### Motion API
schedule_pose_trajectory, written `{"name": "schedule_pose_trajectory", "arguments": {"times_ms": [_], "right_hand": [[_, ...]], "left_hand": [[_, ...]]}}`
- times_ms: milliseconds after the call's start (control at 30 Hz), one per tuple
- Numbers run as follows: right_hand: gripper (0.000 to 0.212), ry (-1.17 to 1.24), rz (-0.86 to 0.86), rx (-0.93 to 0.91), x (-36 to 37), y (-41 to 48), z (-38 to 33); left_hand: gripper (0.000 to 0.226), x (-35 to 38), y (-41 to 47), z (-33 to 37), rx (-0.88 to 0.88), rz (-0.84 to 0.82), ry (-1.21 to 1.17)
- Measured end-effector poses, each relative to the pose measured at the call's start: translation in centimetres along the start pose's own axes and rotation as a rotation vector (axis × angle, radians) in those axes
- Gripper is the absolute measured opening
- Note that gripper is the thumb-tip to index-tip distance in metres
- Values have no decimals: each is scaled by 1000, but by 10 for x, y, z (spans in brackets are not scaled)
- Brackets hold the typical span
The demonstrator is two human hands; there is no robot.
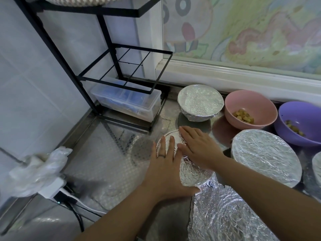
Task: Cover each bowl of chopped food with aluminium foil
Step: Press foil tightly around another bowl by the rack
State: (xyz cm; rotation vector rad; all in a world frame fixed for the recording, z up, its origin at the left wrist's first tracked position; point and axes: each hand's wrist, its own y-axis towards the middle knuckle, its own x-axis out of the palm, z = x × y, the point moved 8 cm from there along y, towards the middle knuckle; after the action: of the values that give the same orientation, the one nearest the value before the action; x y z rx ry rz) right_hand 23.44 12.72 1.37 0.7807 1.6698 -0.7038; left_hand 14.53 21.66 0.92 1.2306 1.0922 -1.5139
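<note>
A dimpled steel counter [107, 164] meets a white tiled wall [34, 84] and a window [243, 32] with cartoon film; a black wire rack [121, 70] stands over a clear plastic box [126, 103]; near the front, a round bowl [192, 176] wrapped in crinkled foil lies under the left hand [165, 169] and right hand [199, 150], both flat, fingers straight and slightly apart; behind, a smooth pink bowl [250, 103] and purple bowl [298, 117] hold chopped pieces, uncovered.
</note>
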Motion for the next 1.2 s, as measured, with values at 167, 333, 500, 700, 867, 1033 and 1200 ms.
{"name": "schedule_pose_trajectory", "arguments": {"times_ms": [167,333,500,700,867,1033,1200], "right_hand": [[82,-43,17,-11,0,-1,-2],[82,-72,11,6,3,-3,-1],[75,250,-38,131,-8,4,12],[62,669,347,540,-9,-60,10],[46,1014,564,823,19,-86,15],[40,1257,659,963,39,-95,21],[33,1423,707,964,44,-94,18]], "left_hand": [[131,-1,0,2,13,8,49],[130,1,0,2,6,-3,50],[134,1,0,1,5,-44,70],[134,2,2,0,-22,-33,99],[132,1,1,3,-7,-14,86],[133,0,0,2,-21,-43,121],[133,1,-1,2,-24,-42,106]]}}
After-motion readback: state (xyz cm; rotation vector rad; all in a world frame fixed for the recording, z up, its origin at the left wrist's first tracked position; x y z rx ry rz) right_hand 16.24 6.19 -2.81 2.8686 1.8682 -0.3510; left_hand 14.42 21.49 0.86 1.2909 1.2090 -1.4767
